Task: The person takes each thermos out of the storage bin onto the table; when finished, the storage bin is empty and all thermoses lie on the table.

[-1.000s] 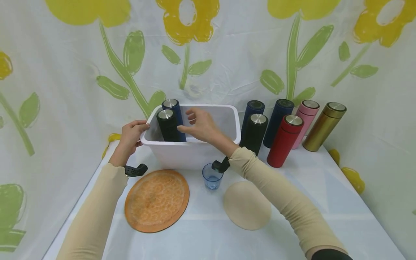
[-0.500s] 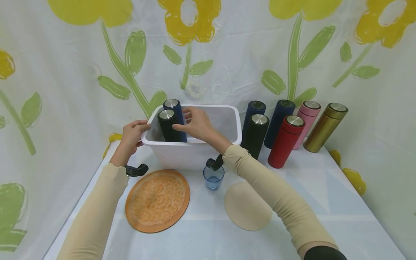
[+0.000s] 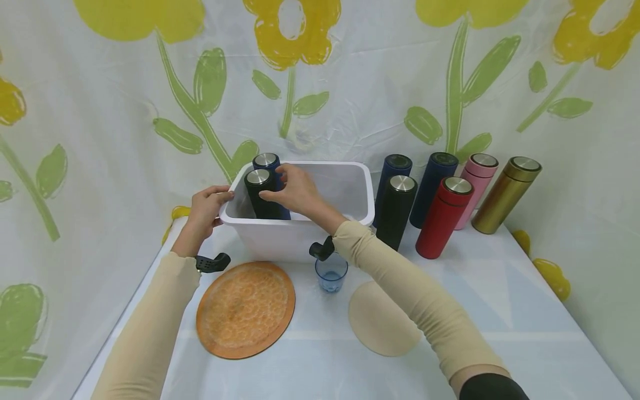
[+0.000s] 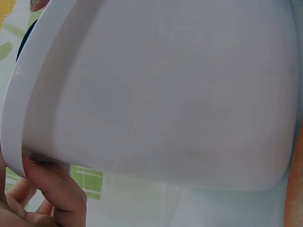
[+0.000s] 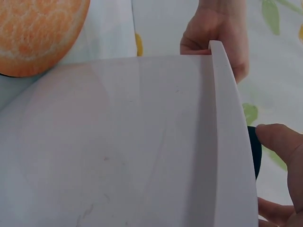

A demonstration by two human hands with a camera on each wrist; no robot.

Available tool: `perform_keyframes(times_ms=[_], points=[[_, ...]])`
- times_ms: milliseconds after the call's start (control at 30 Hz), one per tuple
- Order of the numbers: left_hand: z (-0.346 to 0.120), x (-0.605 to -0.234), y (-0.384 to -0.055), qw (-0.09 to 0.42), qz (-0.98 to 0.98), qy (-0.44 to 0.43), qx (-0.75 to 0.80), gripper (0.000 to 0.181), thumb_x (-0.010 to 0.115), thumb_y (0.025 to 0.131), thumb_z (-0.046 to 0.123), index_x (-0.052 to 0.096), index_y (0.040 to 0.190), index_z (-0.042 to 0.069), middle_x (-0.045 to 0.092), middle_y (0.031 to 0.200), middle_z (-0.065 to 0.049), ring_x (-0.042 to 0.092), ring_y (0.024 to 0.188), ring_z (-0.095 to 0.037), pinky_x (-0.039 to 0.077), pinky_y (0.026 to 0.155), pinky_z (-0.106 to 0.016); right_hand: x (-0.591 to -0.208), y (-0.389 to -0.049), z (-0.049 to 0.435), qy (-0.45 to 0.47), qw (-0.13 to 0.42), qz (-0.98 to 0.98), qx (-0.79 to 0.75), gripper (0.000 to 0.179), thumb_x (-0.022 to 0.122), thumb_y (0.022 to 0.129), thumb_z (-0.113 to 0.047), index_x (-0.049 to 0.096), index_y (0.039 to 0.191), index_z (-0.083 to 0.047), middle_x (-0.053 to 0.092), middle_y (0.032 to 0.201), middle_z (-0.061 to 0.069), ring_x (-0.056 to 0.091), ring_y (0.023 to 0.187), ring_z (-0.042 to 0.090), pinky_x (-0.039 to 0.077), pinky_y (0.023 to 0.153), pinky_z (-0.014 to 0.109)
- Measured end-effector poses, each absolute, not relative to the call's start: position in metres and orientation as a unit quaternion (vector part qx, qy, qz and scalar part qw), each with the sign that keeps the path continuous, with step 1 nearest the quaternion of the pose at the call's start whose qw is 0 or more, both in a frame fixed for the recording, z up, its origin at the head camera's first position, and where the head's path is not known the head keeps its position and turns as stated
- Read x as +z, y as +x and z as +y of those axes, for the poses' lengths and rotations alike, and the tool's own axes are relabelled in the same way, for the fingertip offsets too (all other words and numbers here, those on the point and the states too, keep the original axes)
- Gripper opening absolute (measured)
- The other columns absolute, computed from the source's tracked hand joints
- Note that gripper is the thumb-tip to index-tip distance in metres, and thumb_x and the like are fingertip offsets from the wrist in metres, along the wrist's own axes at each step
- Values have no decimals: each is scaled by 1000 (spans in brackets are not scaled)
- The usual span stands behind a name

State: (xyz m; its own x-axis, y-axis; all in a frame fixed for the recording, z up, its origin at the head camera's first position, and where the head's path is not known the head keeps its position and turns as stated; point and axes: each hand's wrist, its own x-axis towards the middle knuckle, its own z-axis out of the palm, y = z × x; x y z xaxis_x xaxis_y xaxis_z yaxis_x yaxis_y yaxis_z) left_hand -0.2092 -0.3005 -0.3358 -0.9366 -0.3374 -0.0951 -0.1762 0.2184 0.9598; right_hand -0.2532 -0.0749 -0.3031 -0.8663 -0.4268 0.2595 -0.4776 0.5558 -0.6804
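A white plastic tub [image 3: 295, 236] stands at the back of the table. Inside its left end are a black thermos bottle [image 3: 260, 200] with a silver lid and, behind it, a blue thermos bottle [image 3: 266, 161], both upright. My left hand [image 3: 204, 210] grips the tub's left rim; its fingers [image 4: 61, 189] lie under the rim in the left wrist view. Reaching over the tub's front, my right hand [image 3: 300, 194] has its thumb against the black bottle and its fingers spread towards the blue one. In the right wrist view the tub wall [image 5: 142, 142] hides most of the bottles.
Right of the tub stand several thermos bottles, among them a black one [image 3: 397, 211], a red one [image 3: 442, 222], a pink one [image 3: 475, 178] and a gold one [image 3: 505, 194]. In front lie an orange round mat [image 3: 245, 311] and a beige disc [image 3: 382, 319], with a blue glass [image 3: 331, 275] between.
My right hand has moved left inside the tub, bringing its thumb onto the black bottle. The left hand keeps its grip on the rim.
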Motion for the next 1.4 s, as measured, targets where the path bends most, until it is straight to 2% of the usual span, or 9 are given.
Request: perform_keyframes(times_ms=[467,733,933,1167,1267,1400], points=[[-300,-336,-209,68,-779,166,-600,46,56,101,27,54,143,9,50,138,-13,58,92,-15,53,64,-21,-313,-261,-92,233,60,-888,392,73,82,79,-49,58,133,-6,65,119,7,61,106,19,49,86,30],[-301,-337,-211,71,-782,156,-599,45,56,101,27,55,141,8,51,134,-12,58,90,-15,53,64,-21,-315,-262,-98,231,90,-887,389,67,84,78,-47,60,126,-7,66,104,5,60,94,18,48,81,30],[-302,-337,-211,73,-783,158,-598,44,56,101,26,55,141,8,52,134,-13,59,90,-15,53,63,-21,-316,-263,-98,232,89,-889,386,61,83,78,-48,58,118,-9,66,103,3,61,94,18,47,81,30],[-302,-336,-212,72,-786,152,-595,45,55,101,26,54,142,7,51,137,-16,58,93,-16,54,63,-21,-316,-263,-97,242,73,-880,402,61,86,74,-45,50,108,-8,63,94,3,60,87,19,48,75,28],[-302,-336,-212,71,-787,149,-595,45,55,101,26,54,142,6,51,135,-15,59,91,-15,54,62,-21,-317,-262,-97,246,61,-876,410,63,87,74,-44,48,108,-8,61,96,4,58,89,18,48,75,28],[-301,-337,-211,70,-788,150,-593,45,55,101,26,53,142,7,51,136,-15,59,93,-16,54,63,-21,-318,-261,-97,270,50,-872,405,66,84,77,-41,47,119,-7,61,106,7,57,97,19,48,81,30]])
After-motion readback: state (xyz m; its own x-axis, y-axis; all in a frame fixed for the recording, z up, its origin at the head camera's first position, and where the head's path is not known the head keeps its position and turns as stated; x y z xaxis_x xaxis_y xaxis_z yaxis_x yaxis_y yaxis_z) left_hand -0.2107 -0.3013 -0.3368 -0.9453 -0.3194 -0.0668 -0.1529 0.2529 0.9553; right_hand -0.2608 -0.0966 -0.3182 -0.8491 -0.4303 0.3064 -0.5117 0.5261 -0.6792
